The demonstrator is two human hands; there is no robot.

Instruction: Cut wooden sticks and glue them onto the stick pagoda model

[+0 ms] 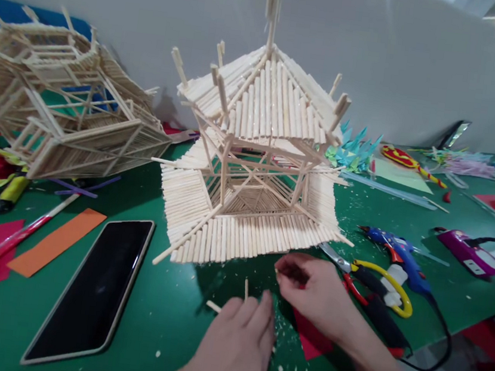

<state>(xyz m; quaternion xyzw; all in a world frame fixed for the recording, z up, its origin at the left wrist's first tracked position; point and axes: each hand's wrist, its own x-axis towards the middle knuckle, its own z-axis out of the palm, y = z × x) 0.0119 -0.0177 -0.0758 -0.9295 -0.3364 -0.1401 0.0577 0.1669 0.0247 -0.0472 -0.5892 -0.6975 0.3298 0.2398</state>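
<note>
A two-tier pavilion model (254,168) built of pale wooden sticks stands on the green table (159,319). Just in front of it, my left hand (234,343) is closed, with short wooden sticks (246,289) poking up from its fingers. My right hand (315,293) hovers beside it with fingers pinched; what is between them is too small to make out. A scrap of red paper (312,341) lies under the right hand.
A second stick model (62,108) lies tilted at the left. A dark phone (97,287) and orange paper strip (55,240) lie front left. Scissors (375,282), a blue glue gun (397,252), a purple device (469,252) and coloured papers sit right.
</note>
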